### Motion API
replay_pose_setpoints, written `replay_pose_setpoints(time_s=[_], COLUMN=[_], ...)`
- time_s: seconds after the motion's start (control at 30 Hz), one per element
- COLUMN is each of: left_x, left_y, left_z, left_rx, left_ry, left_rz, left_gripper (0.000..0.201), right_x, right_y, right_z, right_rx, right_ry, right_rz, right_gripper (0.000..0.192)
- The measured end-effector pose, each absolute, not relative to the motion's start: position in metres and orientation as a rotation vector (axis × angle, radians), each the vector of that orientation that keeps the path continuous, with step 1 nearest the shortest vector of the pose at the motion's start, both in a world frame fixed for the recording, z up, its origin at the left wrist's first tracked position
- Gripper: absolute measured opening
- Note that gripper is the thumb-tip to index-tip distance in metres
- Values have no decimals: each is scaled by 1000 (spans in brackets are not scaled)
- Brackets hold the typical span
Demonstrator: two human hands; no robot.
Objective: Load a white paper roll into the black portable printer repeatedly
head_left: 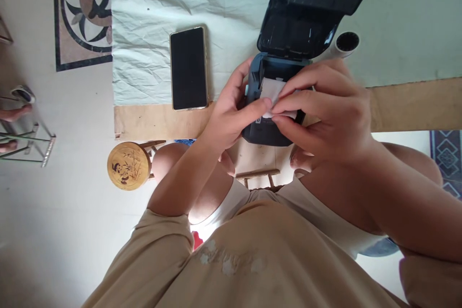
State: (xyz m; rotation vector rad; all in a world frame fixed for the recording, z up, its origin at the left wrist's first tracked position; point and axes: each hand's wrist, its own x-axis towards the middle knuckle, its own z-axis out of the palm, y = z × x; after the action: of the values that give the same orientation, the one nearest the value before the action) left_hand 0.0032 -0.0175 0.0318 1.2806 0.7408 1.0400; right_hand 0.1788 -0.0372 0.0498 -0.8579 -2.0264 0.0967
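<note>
A small dark portable printer (267,135), seemingly for labels or receipts, is held over the front edge of the table. Its black lid (299,14) is swung up and leans back. White paper (271,89) lies in its open compartment. My left hand (231,115) is wrapped around the printer's left side, with the thumb reaching onto the paper. The fingertips of my right hand (332,110) are pinched together on the paper, covering the right part of the compartment. Behind that hand stands a white cylinder with a dark open top (347,42).
A phone (188,68) with a dark screen lies left of the printer on the pale green cloth (144,67). Bare wood (155,120) runs along the table's front edge. A round wooden stool (128,167) is at the left. Another person's foot (16,113) shows at far left.
</note>
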Motion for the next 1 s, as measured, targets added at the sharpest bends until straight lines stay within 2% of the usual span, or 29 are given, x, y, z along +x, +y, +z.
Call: replay_pose_setpoints(time_s=[0.1,0.47,0.57,0.73,0.9,1.0], left_x=[1,-1,-1,-1,0,0], left_y=[-16,-13,-14,-13,-15,-15], left_z=[29,25,25,25,27,27], left_rx=[1318,1333,1332,1371,1355,1369], left_ry=[733,657,683,729,711,717], left_rz=[1023,997,989,992,997,987], left_gripper=[53,56,53,67,53,57], right_x=[181,184,185,186,185,185], right_y=[-37,-39,-39,-38,-38,-38], right_z=[51,50,51,52,52,51], right_rx=[-895,-1024,-1013,-1065,-1001,-992], right_ry=[-2015,-2128,-2101,-2066,-2106,-2081], right_rz=[178,276,299,225,176,196], right_gripper=[5,34,32,28,31,30])
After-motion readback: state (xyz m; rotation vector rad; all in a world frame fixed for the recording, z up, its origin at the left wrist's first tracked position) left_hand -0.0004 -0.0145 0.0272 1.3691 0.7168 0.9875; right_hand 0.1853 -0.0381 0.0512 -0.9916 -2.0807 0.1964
